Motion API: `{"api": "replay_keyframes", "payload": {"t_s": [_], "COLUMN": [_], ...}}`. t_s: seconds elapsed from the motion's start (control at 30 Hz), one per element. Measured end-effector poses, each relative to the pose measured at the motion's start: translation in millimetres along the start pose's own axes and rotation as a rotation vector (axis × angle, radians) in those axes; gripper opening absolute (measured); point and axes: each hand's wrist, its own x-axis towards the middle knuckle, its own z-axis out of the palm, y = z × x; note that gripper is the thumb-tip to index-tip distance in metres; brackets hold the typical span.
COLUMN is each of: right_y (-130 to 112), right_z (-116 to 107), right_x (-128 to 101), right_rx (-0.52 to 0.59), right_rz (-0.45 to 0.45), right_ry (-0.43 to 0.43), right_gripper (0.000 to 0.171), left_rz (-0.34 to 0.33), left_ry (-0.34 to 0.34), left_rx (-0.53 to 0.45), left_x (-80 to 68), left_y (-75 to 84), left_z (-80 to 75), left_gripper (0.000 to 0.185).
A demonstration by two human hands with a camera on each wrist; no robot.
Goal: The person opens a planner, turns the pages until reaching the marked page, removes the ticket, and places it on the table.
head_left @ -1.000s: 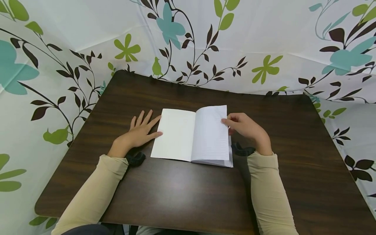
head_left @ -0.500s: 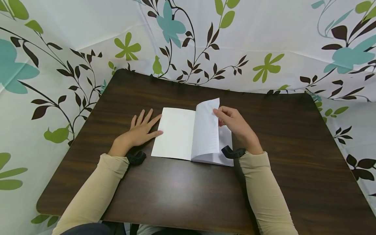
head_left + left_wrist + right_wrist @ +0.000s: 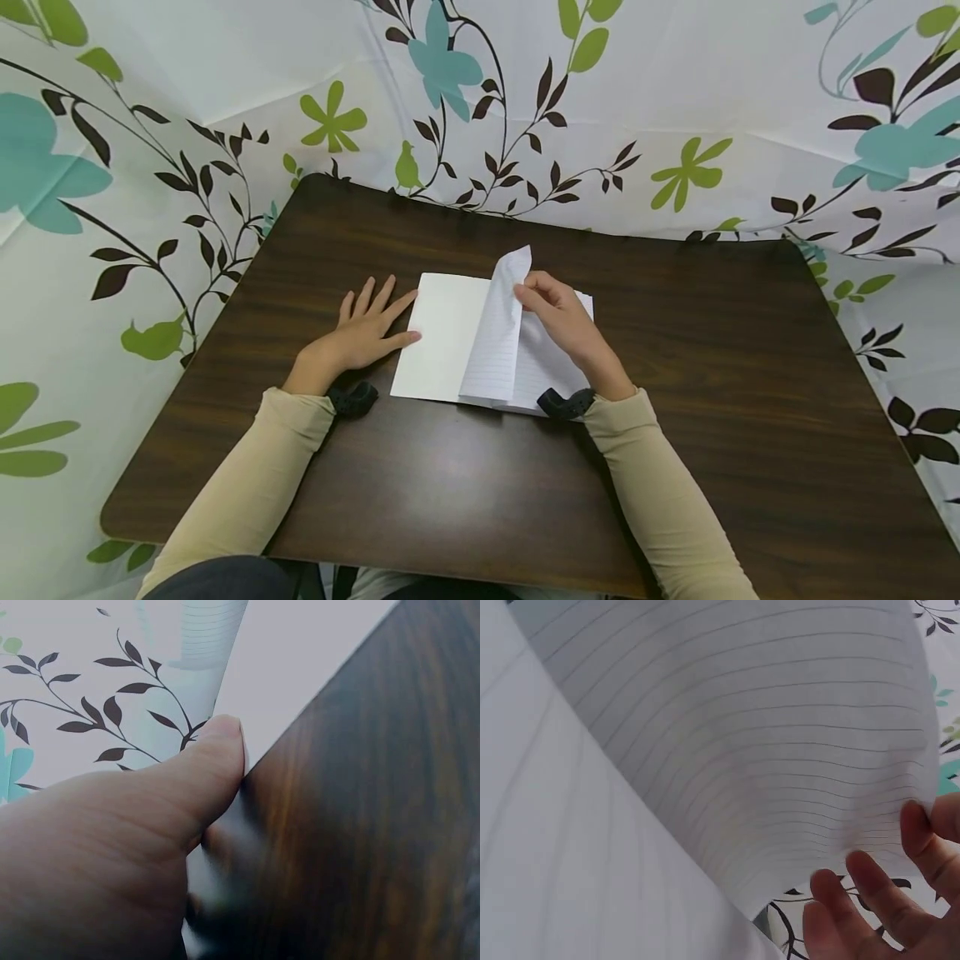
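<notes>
A notebook (image 3: 442, 333) lies spread on the dark table, its left side blank white. One lined page (image 3: 491, 358) stands lifted and curved over the middle, and my right hand (image 3: 558, 312) pinches its outer edge between thumb and fingers. In the right wrist view the ruled lines of that page (image 3: 795, 735) bend toward the fingertips (image 3: 913, 817). My left hand (image 3: 356, 337) rests spread, with thumb and index finger touching the notebook's left edge. The left wrist view shows that thumb (image 3: 214, 754) against the white sheet's edge (image 3: 292, 660).
The wood-grain table (image 3: 450, 483) extends around the notebook on all sides. Behind it hangs a white cloth (image 3: 585, 125) printed with leaves, flowers and birds. Black bands (image 3: 352, 400) sit at both wrists.
My right hand has moved left, carrying the page's edge from the right side toward the middle and curving it up. More of the sheet beneath shows. The left hand stays at the left edge.
</notes>
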Motion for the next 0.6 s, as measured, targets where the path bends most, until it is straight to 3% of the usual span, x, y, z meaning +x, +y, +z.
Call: {"api": "replay_keyframes", "payload": {"t_s": [0.27, 0.47, 0.6], "right_y": [0, -23, -28], "right_z": [18, 35, 42], "right_x": [6, 1, 2], "right_rx": [-0.090, -0.128, -0.151], "right_rz": [-0.006, 0.007, 0.020], "right_ry": [-0.024, -0.086, -0.081], "right_gripper": [0.028, 0.033, 0.032], "left_rz": [0.002, -0.011, -0.013], "left_ry": [-0.006, -0.021, -0.018], "left_rx": [-0.007, 0.008, 0.016], "left_x": [-2.1, -5.0, -3.1], "left_y": [-1.1, -0.8, -3.7], "left_z": [-0.2, -0.7, -1.1], "left_gripper": [0.075, 0.076, 0.076]}}
